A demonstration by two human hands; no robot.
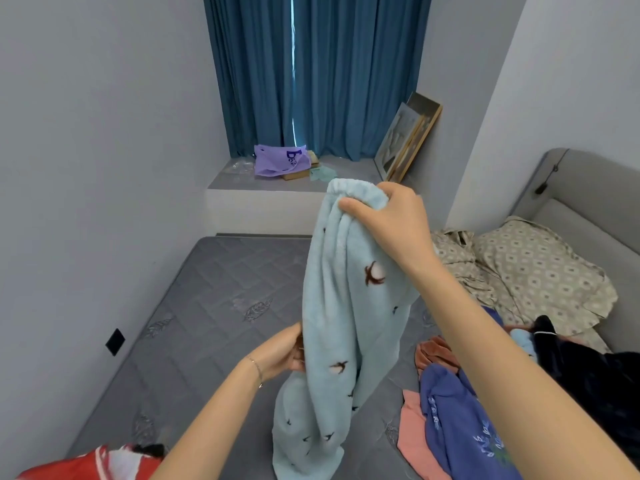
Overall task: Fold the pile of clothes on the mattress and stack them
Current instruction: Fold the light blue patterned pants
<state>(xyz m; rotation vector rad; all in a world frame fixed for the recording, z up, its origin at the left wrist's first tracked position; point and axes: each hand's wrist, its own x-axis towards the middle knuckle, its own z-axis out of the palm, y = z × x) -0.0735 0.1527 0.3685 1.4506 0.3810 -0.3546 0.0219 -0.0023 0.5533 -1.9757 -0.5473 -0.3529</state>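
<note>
A pale blue fleece garment (332, 327) with small dark bird prints hangs in the air over the grey quilted mattress (207, 306). My right hand (384, 220) grips its gathered elastic waistband at the top. My left hand (282, 348) holds the fabric's left edge about halfway down; its fingertips are hidden behind the cloth. The garment's lower end touches the mattress. To the right lies the pile of clothes (467, 410): a blue-purple top with embroidery, a salmon-pink piece, a rust-coloured piece and a dark navy garment (595, 375).
A red and white garment (97, 462) lies at the bottom left. A patterned beige pillow (540, 271) and sheet sit by the grey headboard (588, 188). A window ledge holds a purple bag (280, 161) and leaning picture frames (408, 136). Blue curtains hang behind.
</note>
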